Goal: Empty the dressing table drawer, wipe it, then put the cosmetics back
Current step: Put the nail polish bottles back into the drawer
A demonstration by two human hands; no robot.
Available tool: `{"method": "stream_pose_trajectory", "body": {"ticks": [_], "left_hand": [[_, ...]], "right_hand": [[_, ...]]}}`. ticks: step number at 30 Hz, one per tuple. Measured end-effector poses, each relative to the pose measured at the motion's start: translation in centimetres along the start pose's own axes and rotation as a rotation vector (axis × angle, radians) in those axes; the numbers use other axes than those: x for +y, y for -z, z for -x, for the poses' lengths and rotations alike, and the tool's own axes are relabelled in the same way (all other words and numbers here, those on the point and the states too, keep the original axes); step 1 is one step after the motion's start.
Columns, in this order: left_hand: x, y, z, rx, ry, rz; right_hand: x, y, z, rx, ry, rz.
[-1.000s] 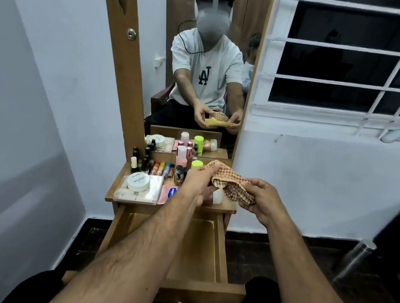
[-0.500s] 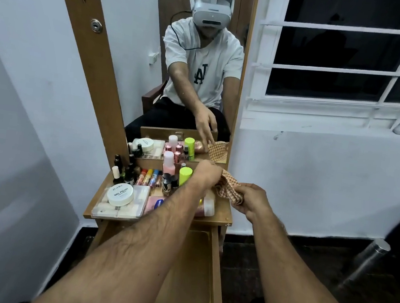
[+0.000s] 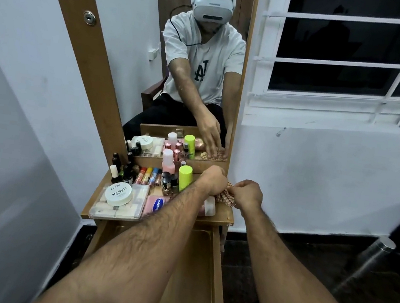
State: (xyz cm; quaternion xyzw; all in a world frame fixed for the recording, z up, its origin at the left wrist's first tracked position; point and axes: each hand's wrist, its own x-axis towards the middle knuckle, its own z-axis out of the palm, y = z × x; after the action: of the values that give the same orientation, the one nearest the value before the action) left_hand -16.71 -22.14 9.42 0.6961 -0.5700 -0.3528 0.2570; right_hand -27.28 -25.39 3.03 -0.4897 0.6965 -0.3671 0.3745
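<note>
both hands (image 3: 247,195) — grip checked cloth (image 3: 224,199) | drawer (image 3: 194,271) — open

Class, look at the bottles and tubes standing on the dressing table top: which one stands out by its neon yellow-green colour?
The tall cylinder with the neon yellow-green cap, standing just left of the left hand. Its neighbours are pink, black or multicoloured.

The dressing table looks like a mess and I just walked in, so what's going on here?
A person sits at the dressing table with its drawer pulled open and, as far as can be seen, empty. The cosmetics stand crowded on the tabletop. Both the left hand and right hand grip a checked cloth bunched at the table's right end. Nothing has gone back into the drawer yet.
</note>
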Motion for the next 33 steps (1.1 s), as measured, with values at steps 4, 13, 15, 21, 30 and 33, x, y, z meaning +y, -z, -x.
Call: {"method": "stream_pose_trajectory", "body": {"ticks": [4,13,15,21,30,33], "left_hand": [[-0.2,0.2,0.6,0.017,-0.044,0.006],[-2.0,2.1,5.2,0.327,-0.228,0.129],[-3.4,3.1,6.7,0.379,-0.25,0.146],[-8.3,6.7,10.9,0.499,-0.243,0.115],[-15.3,12.5,14.4,0.665,-0.098,0.062],[-17.0,14.7,13.7,0.717,-0.074,0.103]], "right_hand": [[-0.3,0.4,0.3,-0.016,0.038,0.1],[-3.6,1.4,4.6,0.17,0.362,0.151],[-4.3,1.4,6.2,0.149,0.414,0.122],[-5.7,-1.2,11.2,0.032,0.56,0.066],[-8.3,-8.0,16.8,-0.218,0.622,0.091],[-9.4,-9.8,17.2,-0.272,0.595,0.07]]}}
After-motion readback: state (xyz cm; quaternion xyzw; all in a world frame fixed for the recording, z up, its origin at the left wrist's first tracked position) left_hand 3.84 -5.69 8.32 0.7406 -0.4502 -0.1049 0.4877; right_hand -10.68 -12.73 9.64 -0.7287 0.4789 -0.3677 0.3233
